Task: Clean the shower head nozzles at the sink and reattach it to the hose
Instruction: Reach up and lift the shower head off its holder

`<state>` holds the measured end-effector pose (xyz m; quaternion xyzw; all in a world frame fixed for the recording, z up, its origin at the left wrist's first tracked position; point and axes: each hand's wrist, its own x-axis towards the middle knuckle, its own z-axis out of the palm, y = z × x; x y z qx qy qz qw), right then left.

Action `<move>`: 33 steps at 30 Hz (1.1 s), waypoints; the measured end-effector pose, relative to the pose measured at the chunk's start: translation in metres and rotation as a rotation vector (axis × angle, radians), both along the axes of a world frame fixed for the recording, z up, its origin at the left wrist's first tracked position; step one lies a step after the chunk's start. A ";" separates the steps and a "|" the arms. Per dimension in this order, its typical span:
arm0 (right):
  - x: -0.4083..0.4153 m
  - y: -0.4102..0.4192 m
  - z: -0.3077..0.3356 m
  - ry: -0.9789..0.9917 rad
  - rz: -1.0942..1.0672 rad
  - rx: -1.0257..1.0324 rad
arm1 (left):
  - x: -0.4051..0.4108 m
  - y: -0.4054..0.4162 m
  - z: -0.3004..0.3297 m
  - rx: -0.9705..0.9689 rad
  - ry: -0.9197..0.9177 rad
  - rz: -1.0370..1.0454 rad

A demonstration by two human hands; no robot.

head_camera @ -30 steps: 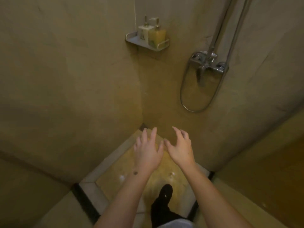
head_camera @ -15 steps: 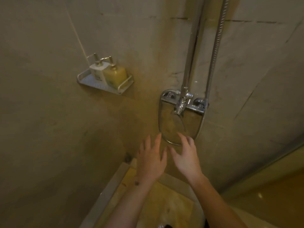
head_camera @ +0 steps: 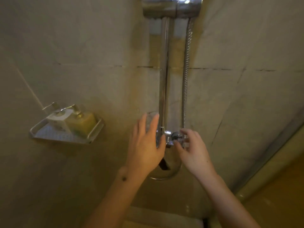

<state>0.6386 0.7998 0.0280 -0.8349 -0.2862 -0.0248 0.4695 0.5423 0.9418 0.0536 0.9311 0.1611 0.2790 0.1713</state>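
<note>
A chrome shower head sits in its holder at the top edge of the view, only partly visible. A ribbed metal hose hangs down from it beside the chrome riser pipe to the mixer valve. My left hand is raised with straight fingers in front of the valve's left side, holding nothing. My right hand is up at the valve's right end with loosely bent fingers; whether it touches the valve I cannot tell. The hose's lower loop curves under my hands.
A metal wall shelf on the left carries a white bottle and a yellow pump bottle. Beige tiled walls meet in a corner. A glass screen edge runs diagonally at the right.
The view has tilted up from the shower floor to the wall fittings. Both hands have risen toward the mixer valve, and the shower head has come into view at the top.
</note>
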 end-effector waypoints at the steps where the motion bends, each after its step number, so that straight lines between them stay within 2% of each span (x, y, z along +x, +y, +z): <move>1: 0.003 0.001 0.015 -0.019 -0.023 0.018 | 0.005 0.005 0.013 -0.006 -0.013 -0.035; 5: 0.014 0.006 0.078 -0.155 -0.125 0.052 | 0.029 0.021 0.077 0.086 -0.167 -0.160; 8: 0.022 0.009 0.122 -0.237 -0.142 0.073 | 0.051 0.029 0.118 0.155 -0.305 -0.144; 11: 0.031 0.014 0.164 -0.338 -0.142 0.133 | 0.067 0.034 0.147 0.303 -0.459 -0.138; 14: 0.040 0.021 0.207 -0.437 -0.148 0.243 | 0.081 0.037 0.172 0.439 -0.480 -0.105; 17: 0.045 0.029 0.242 -0.496 -0.130 0.366 | 0.094 0.035 0.188 0.497 -0.461 -0.112; 23: 0.056 0.045 0.284 -0.358 -0.054 0.501 | 0.115 0.030 0.184 0.546 -0.479 -0.023; 33: 0.068 0.062 0.288 -0.256 0.065 0.580 | 0.136 0.034 0.175 0.578 -0.586 0.003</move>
